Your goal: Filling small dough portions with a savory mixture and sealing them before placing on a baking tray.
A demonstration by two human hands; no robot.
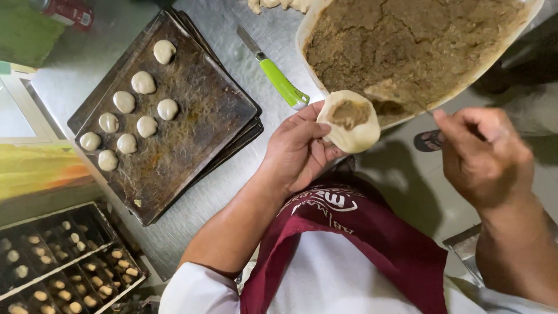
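A person's left hand [299,148] cups a flattened round of dough [350,122] with a dab of brown filling at its centre, fingers curled under it just beside a large tub of filling [407,46]. The right hand [485,154] is closed around a thin utensil whose tip reaches the tub's edge. On the steel table [232,23] lie a green-handled knife [276,72] and a dark baking tray [186,116] holding nine dough balls [143,82].
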